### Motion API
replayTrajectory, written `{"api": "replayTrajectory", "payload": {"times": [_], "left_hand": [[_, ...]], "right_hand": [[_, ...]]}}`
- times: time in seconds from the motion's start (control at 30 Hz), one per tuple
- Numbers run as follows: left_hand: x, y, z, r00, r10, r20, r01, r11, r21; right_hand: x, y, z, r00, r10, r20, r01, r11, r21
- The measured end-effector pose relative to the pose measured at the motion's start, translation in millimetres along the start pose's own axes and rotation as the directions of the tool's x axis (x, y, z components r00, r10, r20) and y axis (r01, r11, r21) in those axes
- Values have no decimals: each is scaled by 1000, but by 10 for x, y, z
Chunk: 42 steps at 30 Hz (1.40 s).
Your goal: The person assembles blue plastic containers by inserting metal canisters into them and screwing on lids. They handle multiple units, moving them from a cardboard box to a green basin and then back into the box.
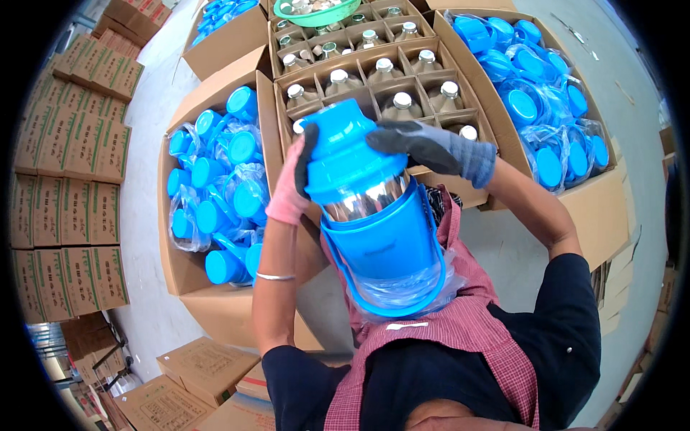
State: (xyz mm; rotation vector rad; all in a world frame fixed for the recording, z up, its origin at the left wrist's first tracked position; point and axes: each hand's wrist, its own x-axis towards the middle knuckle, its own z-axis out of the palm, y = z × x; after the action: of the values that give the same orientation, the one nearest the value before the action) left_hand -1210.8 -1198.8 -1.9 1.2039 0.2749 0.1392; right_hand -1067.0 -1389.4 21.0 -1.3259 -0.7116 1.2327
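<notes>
A blue thermos flask (381,237) with a shiny metal band below its shoulder is held in front of my apron, tilted with its top away from me. Its looped handle hangs down around the lower body, where a clear plastic bag (410,284) is bunched. My left hand (295,176), in a pink glove with a dark palm, grips the left side of the blue upper part. On the right side, the black fingers of my right hand (431,149), in a blue-grey glove, curl over the shoulder near the top.
Beyond the flask stands a divided carton (305,70) of silvery bottle liners with white caps. Cartons of blue plastic-wrapped parts stand left (172,237) and right (496,108). A green basin (323,16) rests at the back. Stacked brown boxes (72,144) line the left; more boxes (208,366) lie lower left.
</notes>
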Motion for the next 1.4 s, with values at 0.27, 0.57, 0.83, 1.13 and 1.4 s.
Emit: {"api": "replayTrajectory", "payload": {"times": [0.27,0.57,0.83,1.13,1.4], "left_hand": [[-277,-416,-21,995,22,-96,3,966,258],[-459,-257,205,989,10,-150,45,933,357],[-563,-376,387,924,317,-212,-22,600,800],[-529,-642,-34,983,94,-157,-64,981,183],[-739,-527,190,931,355,82,-226,387,894]], "right_hand": [[-88,399,-230,951,-281,130,267,534,-802],[309,450,215,980,-166,-105,137,960,-243],[358,570,130,950,-280,135,250,946,205],[324,391,398,968,-157,-197,27,842,-539],[310,590,133,942,-315,118,310,949,58]]}}
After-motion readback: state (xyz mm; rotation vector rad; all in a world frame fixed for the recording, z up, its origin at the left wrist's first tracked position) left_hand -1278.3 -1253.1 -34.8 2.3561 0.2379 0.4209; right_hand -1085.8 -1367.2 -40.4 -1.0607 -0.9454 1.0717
